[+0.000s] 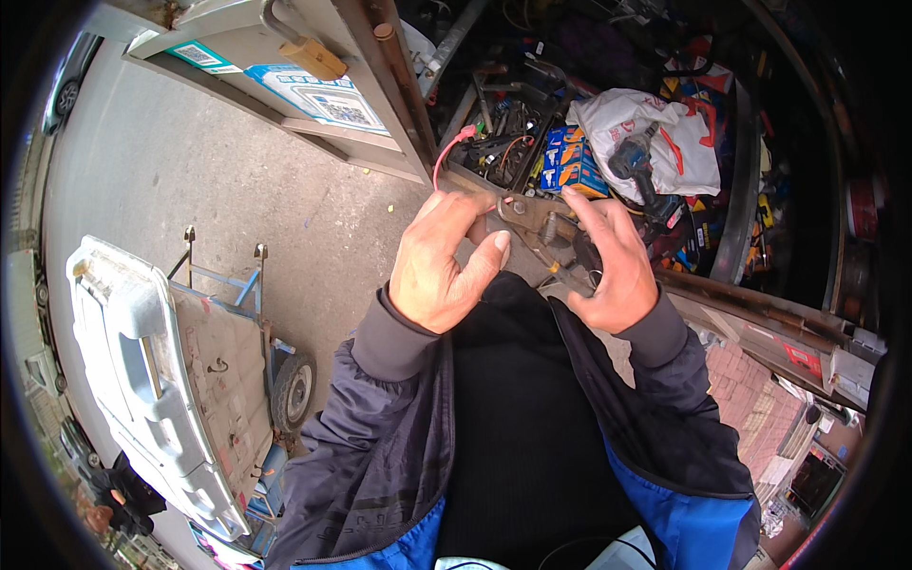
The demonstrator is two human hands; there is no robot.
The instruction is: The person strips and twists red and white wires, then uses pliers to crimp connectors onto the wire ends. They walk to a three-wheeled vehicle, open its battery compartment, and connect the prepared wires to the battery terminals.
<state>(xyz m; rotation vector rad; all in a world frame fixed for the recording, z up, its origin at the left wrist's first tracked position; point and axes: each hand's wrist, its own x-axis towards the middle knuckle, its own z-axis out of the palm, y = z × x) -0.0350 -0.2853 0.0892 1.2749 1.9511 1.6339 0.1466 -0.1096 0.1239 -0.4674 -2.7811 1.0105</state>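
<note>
My left hand, fingers closed, pinches a red wire by the jaw end of a worn metal hand tool, apparently pliers or a crimper, with yellowish handles and a spring. The pink end of the wire rises toward the open metal door. My right hand is curved around the tool's handles, index finger raised, thumb near the lower handle; some of its fingers are hidden.
An open metal compartment holds loose tools, blue-orange boxes, a white bag and a cordless power tool. Its door carries a padlock. A white wheeled trailer stands left; a person is at lower left.
</note>
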